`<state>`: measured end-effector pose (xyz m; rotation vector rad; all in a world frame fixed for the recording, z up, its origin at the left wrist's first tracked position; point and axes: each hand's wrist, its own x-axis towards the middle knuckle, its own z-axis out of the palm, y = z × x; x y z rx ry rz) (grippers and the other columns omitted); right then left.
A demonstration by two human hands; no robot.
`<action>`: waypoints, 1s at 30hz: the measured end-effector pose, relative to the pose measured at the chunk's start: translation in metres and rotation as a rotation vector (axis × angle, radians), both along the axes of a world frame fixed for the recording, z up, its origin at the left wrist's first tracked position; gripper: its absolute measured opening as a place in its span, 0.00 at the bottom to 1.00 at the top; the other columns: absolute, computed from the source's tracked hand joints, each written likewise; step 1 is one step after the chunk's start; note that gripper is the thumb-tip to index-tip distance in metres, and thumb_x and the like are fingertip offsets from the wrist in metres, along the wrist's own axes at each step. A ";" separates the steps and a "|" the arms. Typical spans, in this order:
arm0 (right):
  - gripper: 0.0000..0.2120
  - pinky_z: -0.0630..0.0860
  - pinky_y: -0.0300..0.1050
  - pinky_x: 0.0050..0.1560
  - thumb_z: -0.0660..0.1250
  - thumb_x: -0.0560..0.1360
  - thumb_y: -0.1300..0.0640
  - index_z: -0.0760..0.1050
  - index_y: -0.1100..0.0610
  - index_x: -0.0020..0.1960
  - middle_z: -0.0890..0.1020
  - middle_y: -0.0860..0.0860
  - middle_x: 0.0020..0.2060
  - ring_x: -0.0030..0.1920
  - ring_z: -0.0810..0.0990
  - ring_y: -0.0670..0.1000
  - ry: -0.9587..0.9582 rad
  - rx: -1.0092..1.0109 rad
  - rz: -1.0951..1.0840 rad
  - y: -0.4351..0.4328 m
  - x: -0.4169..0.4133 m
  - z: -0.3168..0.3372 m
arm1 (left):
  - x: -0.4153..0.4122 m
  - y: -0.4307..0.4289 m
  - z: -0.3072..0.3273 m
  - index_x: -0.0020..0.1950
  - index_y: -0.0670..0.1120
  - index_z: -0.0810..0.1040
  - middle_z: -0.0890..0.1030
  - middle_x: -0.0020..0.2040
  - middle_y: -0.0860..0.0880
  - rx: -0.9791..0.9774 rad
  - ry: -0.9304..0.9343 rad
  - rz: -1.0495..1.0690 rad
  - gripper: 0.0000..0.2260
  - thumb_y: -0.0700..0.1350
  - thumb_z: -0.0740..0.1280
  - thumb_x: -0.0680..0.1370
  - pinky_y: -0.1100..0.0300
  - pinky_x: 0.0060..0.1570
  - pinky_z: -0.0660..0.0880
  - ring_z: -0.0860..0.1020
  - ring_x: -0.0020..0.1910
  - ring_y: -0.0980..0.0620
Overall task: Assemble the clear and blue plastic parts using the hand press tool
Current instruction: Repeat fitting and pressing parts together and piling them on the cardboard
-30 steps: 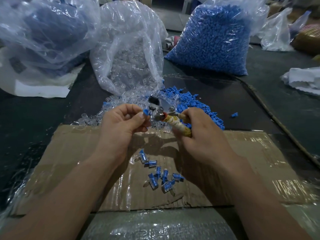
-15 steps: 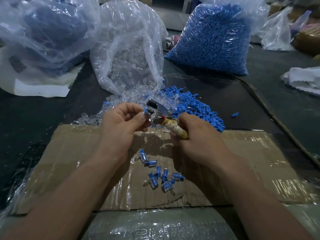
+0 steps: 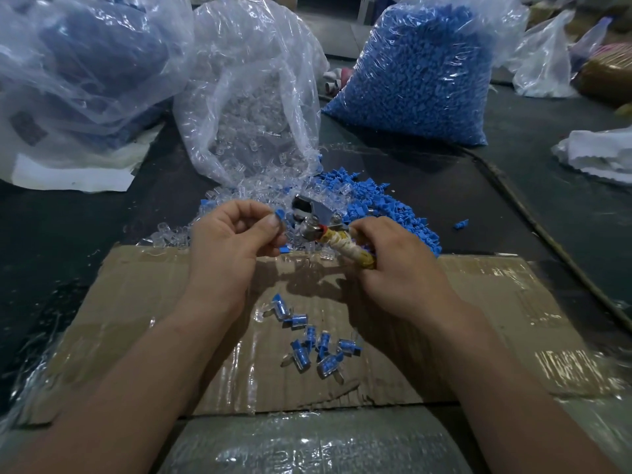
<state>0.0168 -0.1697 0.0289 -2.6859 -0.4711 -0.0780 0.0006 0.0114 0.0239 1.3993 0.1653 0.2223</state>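
Observation:
My left hand pinches a small blue plastic part between thumb and fingers, just left of the metal head of the hand press tool. My right hand grips the tool's tape-wrapped handle. Whether a clear part sits on the blue one is hidden by my fingers. Loose clear parts and loose blue parts lie heaped behind the tool. Several assembled clear-and-blue pieces lie on the cardboard below my hands.
An open bag of clear parts stands at the back centre, a full bag of blue parts at the back right, and another large bag at the back left. A single blue part lies on the dark table to the right.
My left hand has drawn the blue part slightly left, away from the tool head. The right hand and tool have shifted a little, the handle now lying lower across my fingers.

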 end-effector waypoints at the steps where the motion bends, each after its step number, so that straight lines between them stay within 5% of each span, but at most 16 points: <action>1: 0.12 0.64 0.42 0.43 0.65 0.73 0.56 0.70 0.50 0.55 0.70 0.45 0.45 0.46 0.68 0.46 -0.001 0.008 -0.018 -0.004 0.001 0.002 | 0.002 0.002 0.000 0.40 0.43 0.77 0.80 0.31 0.48 -0.008 0.002 0.019 0.06 0.32 0.66 0.73 0.65 0.31 0.77 0.79 0.30 0.55; 4: 0.12 0.63 0.42 0.42 0.66 0.73 0.56 0.71 0.50 0.55 0.72 0.46 0.46 0.44 0.69 0.47 -0.016 0.025 -0.096 -0.014 0.005 0.005 | 0.003 0.007 0.001 0.38 0.43 0.79 0.80 0.29 0.49 0.024 0.040 -0.014 0.06 0.33 0.68 0.70 0.66 0.27 0.75 0.78 0.27 0.56; 11: 0.14 0.64 0.42 0.44 0.68 0.72 0.52 0.71 0.50 0.57 0.70 0.43 0.45 0.45 0.68 0.45 -0.036 0.028 -0.183 -0.021 0.009 0.005 | -0.005 0.007 0.010 0.34 0.43 0.83 0.83 0.35 0.45 0.260 0.189 -0.581 0.05 0.43 0.71 0.60 0.64 0.35 0.77 0.80 0.32 0.50; 13: 0.14 0.65 0.42 0.44 0.68 0.72 0.52 0.72 0.50 0.56 0.70 0.44 0.45 0.45 0.69 0.45 -0.035 0.020 -0.181 -0.021 0.009 0.006 | -0.007 0.007 0.010 0.36 0.43 0.83 0.84 0.36 0.45 0.315 0.192 -0.661 0.11 0.49 0.71 0.60 0.62 0.30 0.72 0.76 0.27 0.50; 15: 0.15 0.65 0.42 0.44 0.68 0.72 0.52 0.72 0.50 0.56 0.70 0.44 0.45 0.46 0.69 0.46 -0.030 0.002 -0.164 -0.020 0.009 0.006 | -0.004 0.008 0.007 0.37 0.44 0.83 0.83 0.36 0.44 0.238 0.214 -0.564 0.10 0.49 0.70 0.63 0.65 0.24 0.68 0.71 0.22 0.55; 18: 0.16 0.63 0.41 0.44 0.69 0.71 0.51 0.72 0.51 0.57 0.70 0.45 0.45 0.46 0.69 0.46 -0.018 -0.031 -0.128 -0.018 0.007 0.008 | 0.003 0.009 -0.001 0.37 0.45 0.82 0.82 0.34 0.44 0.130 0.197 -0.204 0.02 0.40 0.71 0.69 0.58 0.30 0.77 0.78 0.27 0.53; 22: 0.16 0.66 0.43 0.45 0.70 0.70 0.49 0.73 0.50 0.56 0.72 0.45 0.45 0.46 0.70 0.46 0.016 -0.065 -0.043 -0.015 0.004 0.010 | 0.012 0.017 -0.013 0.45 0.53 0.79 0.79 0.37 0.54 0.631 0.013 0.148 0.08 0.41 0.71 0.72 0.57 0.40 0.74 0.75 0.34 0.57; 26: 0.16 0.68 0.43 0.42 0.71 0.67 0.44 0.73 0.47 0.51 0.72 0.42 0.41 0.44 0.71 0.45 0.094 -0.103 0.065 -0.009 -0.001 0.011 | 0.015 0.017 -0.019 0.61 0.51 0.76 0.70 0.49 0.54 0.941 -0.013 0.153 0.16 0.42 0.69 0.74 0.57 0.48 0.69 0.70 0.37 0.60; 30: 0.21 0.66 0.42 0.41 0.67 0.63 0.36 0.72 0.46 0.49 0.73 0.43 0.42 0.43 0.71 0.45 0.132 -0.161 0.126 -0.004 -0.002 0.008 | 0.016 0.016 -0.022 0.67 0.52 0.71 0.63 0.50 0.54 1.074 0.053 0.073 0.19 0.44 0.66 0.76 0.61 0.46 0.64 0.68 0.43 0.57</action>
